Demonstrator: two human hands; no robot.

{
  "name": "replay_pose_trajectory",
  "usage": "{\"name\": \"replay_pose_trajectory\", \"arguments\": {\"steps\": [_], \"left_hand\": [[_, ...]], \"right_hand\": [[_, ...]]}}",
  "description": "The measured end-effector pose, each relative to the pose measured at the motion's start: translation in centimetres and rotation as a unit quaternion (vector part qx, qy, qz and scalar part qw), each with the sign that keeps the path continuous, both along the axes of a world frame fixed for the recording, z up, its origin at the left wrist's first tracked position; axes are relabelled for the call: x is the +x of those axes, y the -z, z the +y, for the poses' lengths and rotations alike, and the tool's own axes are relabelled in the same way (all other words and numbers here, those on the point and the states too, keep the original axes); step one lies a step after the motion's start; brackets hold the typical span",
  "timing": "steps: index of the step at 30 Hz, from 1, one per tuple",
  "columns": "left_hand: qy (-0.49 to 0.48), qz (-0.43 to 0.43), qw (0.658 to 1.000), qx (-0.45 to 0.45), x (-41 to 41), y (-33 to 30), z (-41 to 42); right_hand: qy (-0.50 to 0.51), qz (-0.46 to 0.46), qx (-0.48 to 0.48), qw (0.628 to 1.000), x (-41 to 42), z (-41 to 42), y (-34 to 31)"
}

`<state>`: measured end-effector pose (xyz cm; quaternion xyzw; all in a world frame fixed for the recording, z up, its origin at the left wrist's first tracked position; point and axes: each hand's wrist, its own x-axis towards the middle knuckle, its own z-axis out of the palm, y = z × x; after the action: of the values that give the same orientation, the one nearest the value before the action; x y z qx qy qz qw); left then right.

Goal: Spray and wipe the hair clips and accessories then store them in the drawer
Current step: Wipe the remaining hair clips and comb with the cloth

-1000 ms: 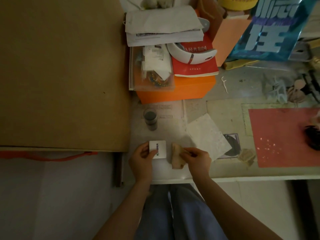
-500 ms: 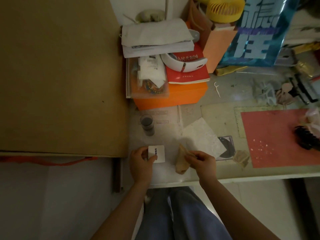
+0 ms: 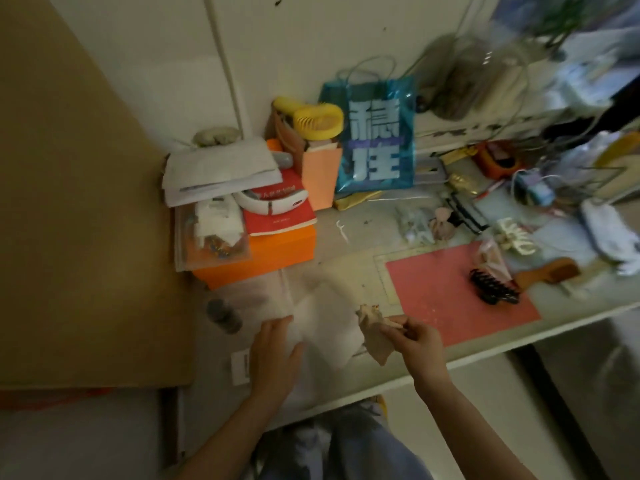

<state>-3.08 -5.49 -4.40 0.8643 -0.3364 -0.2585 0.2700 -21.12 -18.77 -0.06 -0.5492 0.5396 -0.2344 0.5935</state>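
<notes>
My right hand [image 3: 417, 341] pinches a crumpled tan wipe [image 3: 374, 332] just above the desk's front edge. My left hand [image 3: 273, 355] hovers flat with straight fingers over the desk; the small white square item [image 3: 240, 368] lies beside it, partly hidden by the hand. A black claw clip [image 3: 493, 287] rests on the red mat [image 3: 446, 299] at the right. Behind it lie a cream claw clip [image 3: 516, 239], a pink bow accessory [image 3: 443, 221], a clear clip [image 3: 414, 221] and a brown wooden comb [image 3: 547, 273]. The view is motion-blurred.
A small dark jar [image 3: 223, 315] stands left of my left hand. An orange box [image 3: 277, 261] stacked with a red book, papers and a plastic pouch sits behind it. A blue bag [image 3: 375, 136], yellow fan [image 3: 317, 121] and cables line the wall. A cardboard sheet [image 3: 79, 220] covers the left.
The camera swung up and right. My left hand let go of the white square item and now hovers open. My right hand lifted the tan wipe off the desk.
</notes>
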Motion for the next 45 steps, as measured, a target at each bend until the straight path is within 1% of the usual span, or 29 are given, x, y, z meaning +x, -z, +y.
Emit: {"name": "replay_pose_trajectory", "arguments": {"steps": [4, 7, 10, 15, 20, 23, 27, 32, 35, 43, 45], "left_hand": [[0.076, -0.005, 0.997, -0.025, -3.1, -1.4, -4.5], [0.096, 0.013, 0.995, -0.036, -6.1, -2.0, -8.9], [0.119, 0.006, 0.992, -0.047, -9.3, -1.9, -13.8], [0.098, 0.022, 0.995, 0.003, -15.1, -0.6, -21.2], [0.072, 0.066, 0.993, 0.065, -20.9, 0.7, -26.5], [0.059, 0.098, 0.992, 0.056, -23.9, 0.8, -29.1], [0.029, 0.124, 0.991, 0.045, -26.1, 0.7, -31.2], [0.005, 0.159, 0.987, 0.021, -27.1, 1.1, -33.0], [0.004, 0.168, 0.985, 0.038, -27.5, 1.6, -33.8], [0.005, 0.147, 0.988, 0.051, -27.9, 3.0, -35.0], [0.003, 0.154, 0.987, 0.034, -28.0, 2.9, -35.1]], "right_hand": [[0.063, -0.002, -0.019, 0.998, -4.4, -3.3, -1.0], [0.097, -0.013, -0.021, 0.995, -7.8, -6.4, -1.5], [0.109, -0.020, -0.021, 0.994, -11.1, -9.9, -1.8], [0.092, -0.033, 0.006, 0.995, -16.5, -16.3, -1.1], [0.069, -0.016, 0.044, 0.997, -21.3, -21.7, 0.0], [0.059, -0.013, 0.055, 0.997, -23.6, -24.3, 0.1], [0.047, -0.006, 0.066, 0.997, -25.2, -27.0, 0.2], [0.052, -0.007, 0.064, 0.997, -26.1, -28.8, 0.2], [0.067, -0.007, 0.070, 0.995, -26.4, -29.1, 0.2], [0.087, -0.012, 0.094, 0.992, -26.4, -30.1, 0.4], [0.089, -0.011, 0.095, 0.991, -26.4, -30.2, 0.5]]}}
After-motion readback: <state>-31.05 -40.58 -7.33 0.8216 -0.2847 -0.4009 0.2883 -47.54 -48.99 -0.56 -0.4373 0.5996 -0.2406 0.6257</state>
